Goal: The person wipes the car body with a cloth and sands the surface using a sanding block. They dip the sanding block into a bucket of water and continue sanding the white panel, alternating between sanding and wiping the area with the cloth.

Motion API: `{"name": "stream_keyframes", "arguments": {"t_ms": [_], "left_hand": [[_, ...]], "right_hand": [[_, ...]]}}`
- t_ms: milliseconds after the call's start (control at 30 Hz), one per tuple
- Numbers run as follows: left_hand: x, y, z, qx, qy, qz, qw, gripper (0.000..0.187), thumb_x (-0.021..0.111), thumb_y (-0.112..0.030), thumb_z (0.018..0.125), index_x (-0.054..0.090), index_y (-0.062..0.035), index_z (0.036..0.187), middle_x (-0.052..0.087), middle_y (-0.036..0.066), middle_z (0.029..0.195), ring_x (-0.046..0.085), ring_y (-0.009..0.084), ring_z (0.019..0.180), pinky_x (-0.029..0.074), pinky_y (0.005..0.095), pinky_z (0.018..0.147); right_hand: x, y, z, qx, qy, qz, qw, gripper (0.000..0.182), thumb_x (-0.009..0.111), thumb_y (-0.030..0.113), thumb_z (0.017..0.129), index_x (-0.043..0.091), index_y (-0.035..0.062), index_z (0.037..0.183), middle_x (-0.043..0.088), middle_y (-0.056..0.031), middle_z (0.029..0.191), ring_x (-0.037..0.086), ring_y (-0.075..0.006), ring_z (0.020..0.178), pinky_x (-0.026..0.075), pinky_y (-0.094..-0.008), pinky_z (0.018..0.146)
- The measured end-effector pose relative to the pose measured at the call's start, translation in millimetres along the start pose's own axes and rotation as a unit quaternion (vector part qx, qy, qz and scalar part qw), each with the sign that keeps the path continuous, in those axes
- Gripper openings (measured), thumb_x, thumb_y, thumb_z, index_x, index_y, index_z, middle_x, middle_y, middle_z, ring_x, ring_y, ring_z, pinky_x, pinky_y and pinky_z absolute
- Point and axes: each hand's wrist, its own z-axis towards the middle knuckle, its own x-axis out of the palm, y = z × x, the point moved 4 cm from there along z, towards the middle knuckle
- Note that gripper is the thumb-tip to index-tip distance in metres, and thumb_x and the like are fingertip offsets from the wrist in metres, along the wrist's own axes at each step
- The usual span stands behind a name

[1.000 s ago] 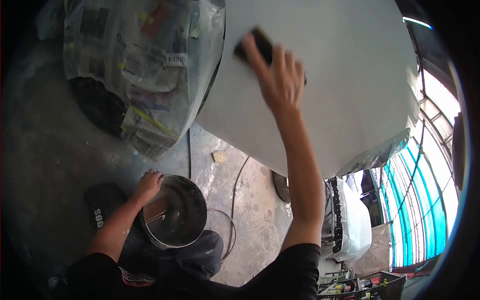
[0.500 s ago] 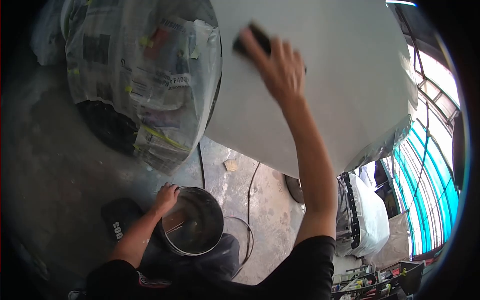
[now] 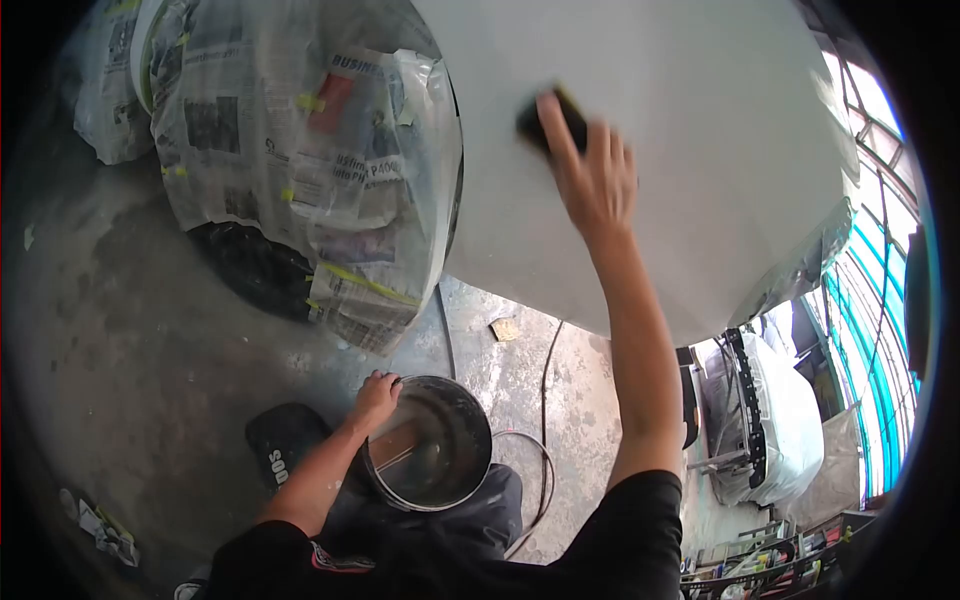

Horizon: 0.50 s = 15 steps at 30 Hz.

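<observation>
My right hand is wrapped round a dark block and presses it on a large pale grey panel. The block is slightly blurred. Lower down, my left hand grips the rim of a dark bucket, with its fingers curled over the far left edge. Cloudy liquid, a brownish object and thin sticks show inside the bucket, which is between my legs.
Newspaper and clear film cover the part left of the panel, above a dark tyre. A hose and a small tan piece lie on the floor. A wrapped car part and a tool rack stand at right.
My right hand and the block have moved down and slightly right over the panel. The whole view has shifted, so the bucket and my left hand appear further right.
</observation>
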Motion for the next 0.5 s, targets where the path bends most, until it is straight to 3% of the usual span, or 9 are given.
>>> {"name": "stream_keyframes", "arguments": {"t_ms": [100, 200, 233, 300, 333, 400, 467, 500], "left_hand": [[7, 8, 4, 0.017, 0.005, -0.016, 1.000, 0.026, 0.064, -0.028, 0.097, 0.068, -0.0083, 0.114, 0.063, 0.023, 0.109, 0.062, 0.0436, 0.103, 0.052, 0.0526, 0.088], [6, 9, 3, 0.023, -0.014, -0.006, 1.000, 0.032, 0.067, -0.031, 0.096, 0.067, -0.0069, 0.117, 0.063, 0.024, 0.110, 0.062, 0.0438, 0.102, 0.051, 0.0532, 0.087], [4, 2, -2, 0.037, -0.054, -0.008, 0.998, 0.033, 0.068, -0.030, 0.095, 0.067, -0.0064, 0.119, 0.063, 0.023, 0.109, 0.063, 0.0422, 0.100, 0.052, 0.0517, 0.086], [-19, -18, -5, 0.060, -0.148, -0.003, 0.987, 0.038, 0.071, -0.030, 0.094, 0.066, -0.0054, 0.123, 0.063, 0.021, 0.108, 0.063, 0.0389, 0.097, 0.052, 0.0486, 0.084], [-33, -26, 0, 0.072, -0.180, -0.069, 0.979, 0.038, 0.072, -0.029, 0.094, 0.065, -0.0048, 0.124, 0.062, 0.019, 0.107, 0.063, 0.0351, 0.095, 0.052, 0.0458, 0.083], [-64, -48, 14, 0.109, -0.237, -0.197, 0.945, 0.040, 0.073, -0.026, 0.094, 0.065, -0.0037, 0.126, 0.062, 0.014, 0.104, 0.062, 0.0275, 0.091, 0.051, 0.0402, 0.081], [-158, -134, 23, 0.168, -0.266, -0.202, 0.927, 0.040, 0.073, -0.023, 0.095, 0.064, -0.0020, 0.127, 0.060, 0.008, 0.101, 0.057, 0.0165, 0.089, 0.049, 0.0320, 0.080], [-223, -205, 13, 0.243, -0.296, -0.195, 0.903, 0.034, 0.071, -0.023, 0.097, 0.065, 0.0001, 0.121, 0.059, 0.006, 0.101, 0.054, 0.0126, 0.090, 0.048, 0.0286, 0.081]], "right_hand": [[-13, -16, -26, 0.005, 0.023, 0.032, 0.999, 0.072, 0.077, 0.017, 0.082, 0.052, 0.0358, 0.147, 0.056, -0.0062, 0.086, 0.060, -0.0242, 0.070, 0.048, -0.0368, 0.059], [-5, -43, 54, 0.079, -0.006, 0.025, 0.997, 0.078, 0.082, 0.021, 0.079, 0.049, 0.0337, 0.148, 0.057, -0.0064, 0.090, 0.060, -0.0232, 0.079, 0.047, -0.0370, 0.060], [-3, -46, 66, 0.112, -0.014, 0.021, 0.993, 0.078, 0.083, 0.022, 0.079, 0.050, 0.0342, 0.148, 0.058, -0.0061, 0.092, 0.060, -0.0239, 0.082, 0.048, -0.0378, 0.062], [-4, -43, 66, 0.140, 0.031, 0.018, 0.990, 0.073, 0.076, 0.027, 0.089, 0.042, 0.0290, 0.153, 0.060, -0.0111, 0.098, 0.063, -0.0262, 0.085, 0.052, -0.0407, 0.065], [-2, -43, 69, 0.155, 0.042, 0.015, 0.987, 0.070, 0.073, 0.029, 0.094, 0.038, 0.0264, 0.155, 0.061, -0.0136, 0.101, 0.064, -0.0273, 0.087, 0.054, -0.0422, 0.067], [1, -42, 70, 0.150, 0.021, 0.021, 0.988, 0.071, 0.073, 0.030, 0.094, 0.038, 0.0273, 0.155, 0.061, -0.0141, 0.101, 0.064, -0.0275, 0.086, 0.055, -0.0421, 0.066], [-1, -43, 68, 0.157, 0.008, 0.025, 0.987, 0.069, 0.071, 0.029, 0.095, 0.038, 0.0292, 0.155, 0.062, -0.0135, 0.101, 0.065, -0.0270, 0.083, 0.055, -0.0416, 0.065], [-3, -43, 68, 0.165, 0.000, 0.023, 0.986, 0.069, 0.071, 0.029, 0.095, 0.038, 0.0295, 0.155, 0.062, -0.0131, 0.101, 0.066, -0.0269, 0.084, 0.055, -0.0414, 0.065]]}}
